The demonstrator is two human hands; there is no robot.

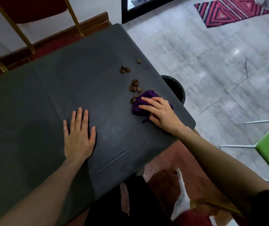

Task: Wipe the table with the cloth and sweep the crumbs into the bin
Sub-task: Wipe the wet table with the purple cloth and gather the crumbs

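Left hand (79, 137) nearest the lens, laid flat on the dark worktop (32, 103), fingers (80, 118) straight and close together, holding nothing; likely there to brace the body and steady the surface during the wipe. Right hand (159, 110) further out, near the worktop's right edge, pressing down on the bunched purple cloth (138, 108), fingers spread over its top and curled about the wad. Brown crumbs (135, 87) in a loose trail on the worktop, nearest ones touching the cloth's far side, others strung out toward the far right corner. Black bin (176, 88) on the floor, tucked just under that same right edge, level with the crumbs, probably set there to catch them. Sweep judged only begun: all crumbs on the worktop, none visibly in the bin. Risk of scattering pieces past the bin onto the tiled floor (212, 54).
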